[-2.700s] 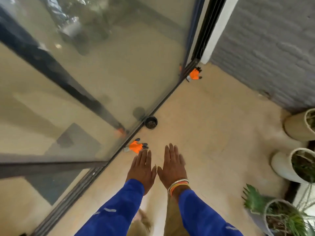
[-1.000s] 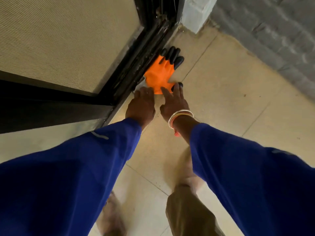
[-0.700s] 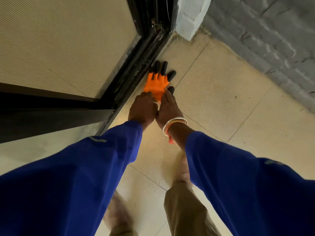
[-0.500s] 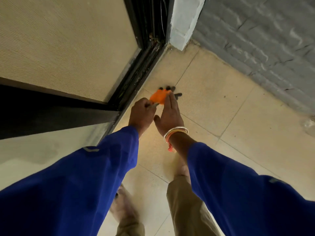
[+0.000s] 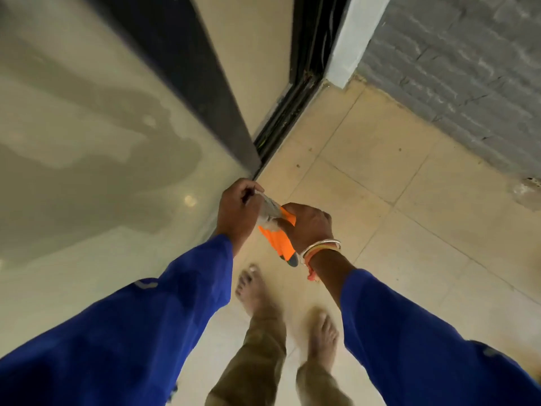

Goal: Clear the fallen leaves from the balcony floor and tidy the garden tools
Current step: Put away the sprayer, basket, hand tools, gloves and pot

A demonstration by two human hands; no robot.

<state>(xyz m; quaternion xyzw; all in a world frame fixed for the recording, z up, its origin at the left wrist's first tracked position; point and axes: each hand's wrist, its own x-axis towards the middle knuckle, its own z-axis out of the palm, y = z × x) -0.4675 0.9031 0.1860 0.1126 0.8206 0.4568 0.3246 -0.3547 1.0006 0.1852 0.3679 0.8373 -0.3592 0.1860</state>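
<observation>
An orange garden glove (image 5: 276,240) with a grey cuff and dark fingertips hangs between my two hands, lifted off the floor. My left hand (image 5: 238,213) pinches the grey cuff at its top edge. My right hand (image 5: 307,225) grips the orange body of the glove just below the cuff, and the glove's fingers dangle down beside my right wrist. Both hands are above the beige tiled balcony floor (image 5: 380,177), close to the sliding door. No leaves show in this view.
The glass sliding door (image 5: 102,136) and its black track (image 5: 281,124) run along the left. A grey brick wall (image 5: 456,71) closes the right side, with a white frame post (image 5: 351,39) in the corner. My bare feet (image 5: 254,291) stand on the tiles below my hands.
The glove lay flat on the floor by the door track; both hands took hold of it and lifted it. My view has risen away from the floor.
</observation>
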